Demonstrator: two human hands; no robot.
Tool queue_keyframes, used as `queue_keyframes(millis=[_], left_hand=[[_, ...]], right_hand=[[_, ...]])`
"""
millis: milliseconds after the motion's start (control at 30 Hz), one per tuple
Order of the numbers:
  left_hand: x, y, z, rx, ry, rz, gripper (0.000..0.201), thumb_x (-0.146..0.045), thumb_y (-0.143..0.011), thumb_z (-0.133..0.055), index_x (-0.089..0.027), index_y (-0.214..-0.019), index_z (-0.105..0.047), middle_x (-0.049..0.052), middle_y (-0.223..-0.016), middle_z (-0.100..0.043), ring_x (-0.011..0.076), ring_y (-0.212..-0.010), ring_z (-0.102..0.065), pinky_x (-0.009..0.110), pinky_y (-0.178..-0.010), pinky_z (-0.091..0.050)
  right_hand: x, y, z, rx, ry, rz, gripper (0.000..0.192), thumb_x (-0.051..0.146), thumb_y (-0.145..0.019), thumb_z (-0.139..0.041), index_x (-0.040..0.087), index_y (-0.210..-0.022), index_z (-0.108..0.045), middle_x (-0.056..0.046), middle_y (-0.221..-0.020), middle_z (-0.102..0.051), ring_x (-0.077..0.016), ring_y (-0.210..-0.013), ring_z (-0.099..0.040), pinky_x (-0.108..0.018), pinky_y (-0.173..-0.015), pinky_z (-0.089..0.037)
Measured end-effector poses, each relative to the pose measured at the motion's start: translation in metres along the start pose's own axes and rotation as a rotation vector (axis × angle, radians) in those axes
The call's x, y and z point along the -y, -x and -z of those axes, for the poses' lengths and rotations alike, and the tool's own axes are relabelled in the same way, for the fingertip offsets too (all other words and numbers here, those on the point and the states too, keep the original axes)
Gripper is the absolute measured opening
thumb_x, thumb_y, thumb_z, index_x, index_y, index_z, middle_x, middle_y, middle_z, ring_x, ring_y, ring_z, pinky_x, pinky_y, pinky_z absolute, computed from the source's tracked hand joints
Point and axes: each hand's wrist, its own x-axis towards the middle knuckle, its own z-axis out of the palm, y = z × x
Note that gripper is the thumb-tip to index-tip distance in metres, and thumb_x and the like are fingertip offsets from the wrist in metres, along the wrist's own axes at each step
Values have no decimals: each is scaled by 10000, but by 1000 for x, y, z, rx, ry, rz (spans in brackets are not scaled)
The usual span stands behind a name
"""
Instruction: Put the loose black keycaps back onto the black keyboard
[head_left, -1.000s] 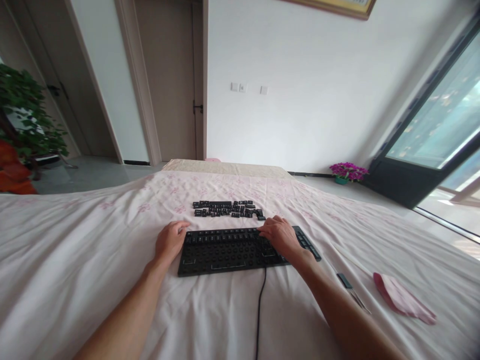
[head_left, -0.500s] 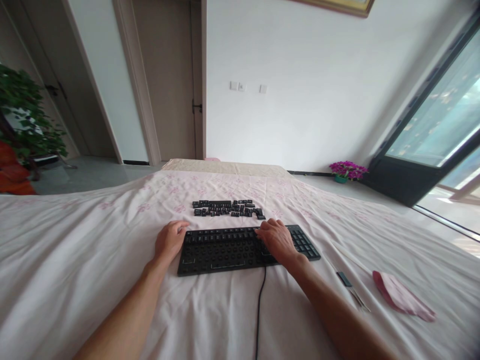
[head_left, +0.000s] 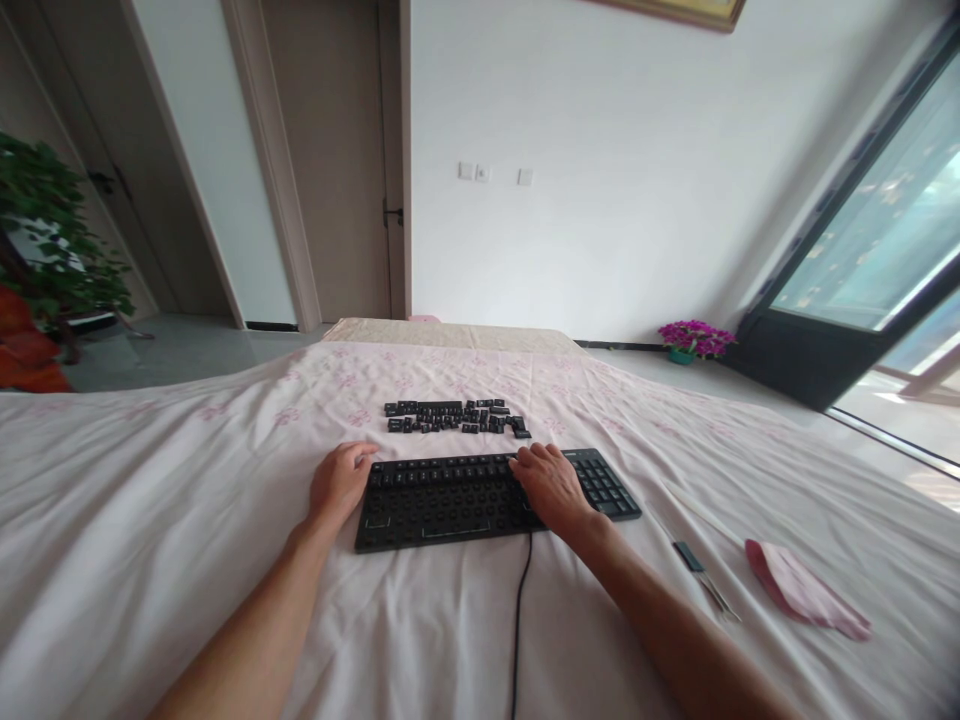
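Note:
A black keyboard (head_left: 439,508) lies at a slight slant on the cloth, with many lower keys bare of their caps. Caps sit along its upper rows and on the number pad at the right. My left hand (head_left: 342,480) is closed against the keyboard's upper left corner, fingers bent along its edge. Over the right-middle part rests my right hand (head_left: 551,484), its fingers curled and thumb touching the upper rows; anything pinched there is hidden. Loose black keycaps (head_left: 442,410) lie in uneven rows just behind the keyboard.
A keycap puller with a dark handle and wire prongs (head_left: 690,557) lies right of my forearm, near a folded pink cloth (head_left: 806,590). The keyboard's cable (head_left: 517,620) runs toward me. A pale flowered cloth (head_left: 247,450) covers the surface beneath everything.
My right hand has shifted very slightly on the keyboard, its fingers a touch lower. My left hand, the keyboard and the loose keycaps stay where they were.

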Motion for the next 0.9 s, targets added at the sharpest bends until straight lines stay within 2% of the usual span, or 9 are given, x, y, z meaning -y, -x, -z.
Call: queue_keyframes(millis=[333, 433, 533, 600, 700, 800, 900], left_hand=[[-2, 1, 1, 4, -12, -13, 318, -216, -839, -453, -232, -991, -733, 18, -1152, -699, 184, -1077, -618, 253, -924, -431], [0, 0, -1, -5, -8, -15, 317, -220, -838, -456, -238, -990, -733, 13, -1148, -700, 184, -1074, -618, 254, -921, -431], [2, -1, -3, -6, 3, -13, 314, -221, -836, -459, -239, -984, -735, 11, -1143, -702, 181, -1068, -619, 245, -916, -432], [3, -2, -4, -4, 10, -11, 312, -221, -835, -463, -239, -986, -735, 12, -1144, -702, 180, -1072, -617, 241, -916, -432], [2, -2, -3, 3, 15, 0, 309, -231, -839, -465, -242, -991, -734, 11, -1158, -698, 183, -1091, -609, 244, -918, -431], [2, -2, -3, 10, 13, 11, 301, -240, -842, -471, -243, -990, -733, 11, -1166, -697, 184, -1097, -606, 246, -919, -430], [2, -1, -2, 5, 18, 8, 298, -236, -838, -476, -244, -994, -731, 10, -1163, -698, 183, -1093, -606, 244, -920, -429]], right_hand=[[13, 2, 5, 59, 61, 30, 233, 86, -815, -508, 124, -1005, -638, -125, -989, -621, -249, -941, -514, -371, -820, -337], [9, 2, 8, 87, 28, 38, 255, 99, -804, -527, 133, -1020, -657, -117, -997, -635, -246, -955, -528, -354, -817, -345], [-10, 0, 8, 105, -92, -24, 263, 155, -870, -486, 213, -1022, -694, -68, -967, -661, -207, -925, -563, -308, -786, -355], [-28, -4, 5, 86, -190, -139, 300, 222, -932, -432, 266, -1041, -708, -40, -977, -676, -180, -919, -584, -273, -767, -363], [-54, -18, -5, 10, -253, -344, 293, 276, -933, -463, 291, -1090, -710, -25, -1054, -687, -181, -984, -586, -246, -767, -375], [-70, -36, -17, 31, -223, -395, 238, 289, -897, -540, 285, -1017, -745, -27, -1081, -694, -195, -1011, -579, -247, -786, -385], [-77, -51, -27, 79, -194, -399, 200, 267, -864, -594, 270, -977, -759, -44, -1079, -699, -211, -1036, -576, -256, -805, -393]])
